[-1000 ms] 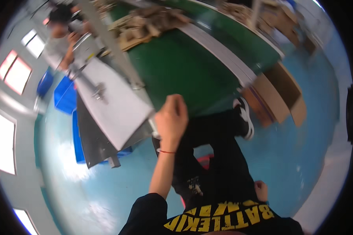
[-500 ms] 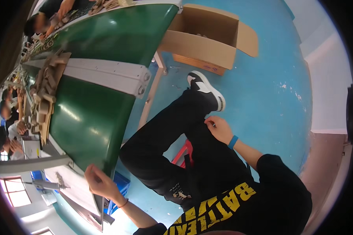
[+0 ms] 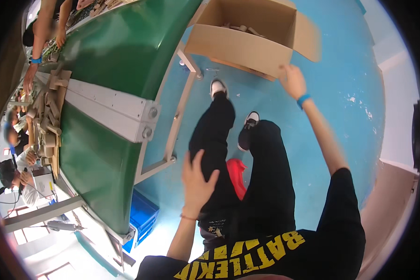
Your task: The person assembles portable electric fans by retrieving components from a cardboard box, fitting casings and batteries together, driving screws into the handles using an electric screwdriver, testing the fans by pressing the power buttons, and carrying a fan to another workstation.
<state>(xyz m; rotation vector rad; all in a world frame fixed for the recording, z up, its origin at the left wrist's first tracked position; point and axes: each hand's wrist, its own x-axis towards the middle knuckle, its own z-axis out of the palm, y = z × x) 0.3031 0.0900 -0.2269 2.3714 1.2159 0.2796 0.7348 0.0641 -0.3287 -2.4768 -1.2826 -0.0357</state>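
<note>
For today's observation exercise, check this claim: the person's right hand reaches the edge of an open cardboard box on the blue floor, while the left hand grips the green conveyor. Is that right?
Not quite. The head view shows the left hand open above the person's own thigh, apart from the green conveyor. The rest stands: the right hand reaches the edge of the open cardboard box on the blue floor.

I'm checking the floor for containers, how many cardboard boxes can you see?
1. An open cardboard box stands on the blue floor beside the green table, with the right hand at its near edge. Others may be hidden under the table.
</note>
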